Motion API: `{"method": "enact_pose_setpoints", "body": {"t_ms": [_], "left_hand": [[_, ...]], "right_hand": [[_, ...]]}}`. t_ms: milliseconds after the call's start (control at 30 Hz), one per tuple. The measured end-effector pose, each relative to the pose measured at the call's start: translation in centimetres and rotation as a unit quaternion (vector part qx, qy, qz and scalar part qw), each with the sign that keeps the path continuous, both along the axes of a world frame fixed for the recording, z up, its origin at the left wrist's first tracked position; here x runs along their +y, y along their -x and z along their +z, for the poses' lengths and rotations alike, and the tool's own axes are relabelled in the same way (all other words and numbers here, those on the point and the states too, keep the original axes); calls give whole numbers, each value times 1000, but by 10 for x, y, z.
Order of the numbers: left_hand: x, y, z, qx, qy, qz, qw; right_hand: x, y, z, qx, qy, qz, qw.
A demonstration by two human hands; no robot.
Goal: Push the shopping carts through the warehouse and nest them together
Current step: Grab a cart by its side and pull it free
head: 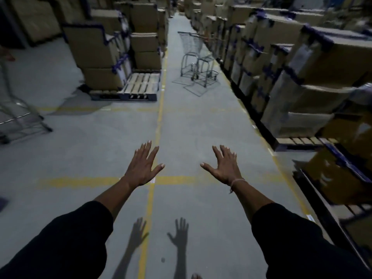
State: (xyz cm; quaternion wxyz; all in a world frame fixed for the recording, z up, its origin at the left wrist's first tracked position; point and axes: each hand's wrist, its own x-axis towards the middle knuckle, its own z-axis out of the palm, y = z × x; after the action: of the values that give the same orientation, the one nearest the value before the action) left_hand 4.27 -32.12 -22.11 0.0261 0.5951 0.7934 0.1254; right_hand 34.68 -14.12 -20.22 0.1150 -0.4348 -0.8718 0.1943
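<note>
A grey wire shopping cart stands far ahead in the aisle, close to the right-hand row of boxes, with what looks like a second frame nested at its side. Part of another wire cart shows at the left edge. My left hand and my right hand are stretched out in front of me over the floor, palms down, fingers spread and straight. Both hold nothing and are well short of either cart. Their shadows fall on the floor below.
Stacked cardboard boxes on pallets line the right side of the aisle. More box stacks sit on a half-bare pallet at the left. Yellow floor lines run down and across the grey concrete aisle.
</note>
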Motion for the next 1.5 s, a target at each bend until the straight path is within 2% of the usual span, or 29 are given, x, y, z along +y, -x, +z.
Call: {"method": "enact_pose_setpoints", "body": {"t_ms": [233,500,667,967,1267,1500], "left_hand": [[32,79,20,1,-13,112,994],[36,177,-5,-7,0,205,979],[49,270,-18,-11,7,242,970],[76,462,-3,-8,18,263,965],[97,607,-12,-6,30,280,960],[139,743,-14,2,15,296,955]], "right_hand": [[95,125,23,-9,-7,108,994],[147,270,12,-22,-18,194,981],[173,372,0,-28,-24,221,975],[209,575,-1,-20,-7,223,975],[238,746,-14,-21,2,262,965],[289,909,-22,-5,-14,284,959]]}}
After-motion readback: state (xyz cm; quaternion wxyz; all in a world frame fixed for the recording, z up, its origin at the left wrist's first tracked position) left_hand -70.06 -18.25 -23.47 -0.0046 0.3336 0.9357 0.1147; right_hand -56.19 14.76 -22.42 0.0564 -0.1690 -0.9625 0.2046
